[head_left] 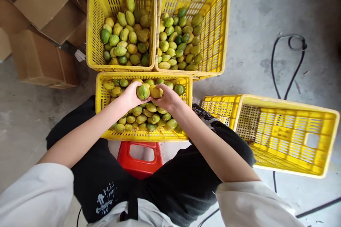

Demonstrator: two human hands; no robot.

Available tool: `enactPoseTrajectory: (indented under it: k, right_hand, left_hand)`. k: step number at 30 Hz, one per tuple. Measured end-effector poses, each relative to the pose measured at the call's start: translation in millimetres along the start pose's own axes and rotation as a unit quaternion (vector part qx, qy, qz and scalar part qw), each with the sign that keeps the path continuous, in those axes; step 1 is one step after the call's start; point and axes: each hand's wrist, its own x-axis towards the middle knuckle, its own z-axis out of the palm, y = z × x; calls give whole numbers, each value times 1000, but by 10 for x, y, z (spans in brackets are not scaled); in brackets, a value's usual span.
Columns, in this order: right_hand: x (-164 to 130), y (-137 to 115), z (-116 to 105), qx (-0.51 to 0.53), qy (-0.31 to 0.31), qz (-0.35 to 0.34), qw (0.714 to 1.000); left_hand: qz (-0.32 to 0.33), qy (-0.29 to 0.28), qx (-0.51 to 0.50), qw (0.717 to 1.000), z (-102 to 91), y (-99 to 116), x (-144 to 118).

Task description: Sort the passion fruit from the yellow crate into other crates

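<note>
My left hand (131, 95) is closed round a green lemon (143, 91). In my right hand (168, 97) is a yellower lemon (156, 92), held right beside the green one. Both hands are over the near yellow crate (144, 135), which is full of green and yellow lemons (142, 118). Behind it stand two more yellow crates, the back left crate (92, 25) and the back right crate (225, 25), each partly filled with similar fruit. My palms are largely hidden by the fingers and fruit.
A yellow crate (287, 104) lies on its side at the right, next to my knee. A red stool (141, 166) is between my legs. Cardboard boxes (39, 53) are piled at the back left. A black cable (274, 64) loops over the concrete floor.
</note>
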Motion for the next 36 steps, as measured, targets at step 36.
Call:
enactPoseTrajectory:
  k: [36]
  right_hand:
    - [947, 603, -961, -832, -3, -381, 402]
  left_hand:
    - [337, -82, 839, 419, -692, -740, 843]
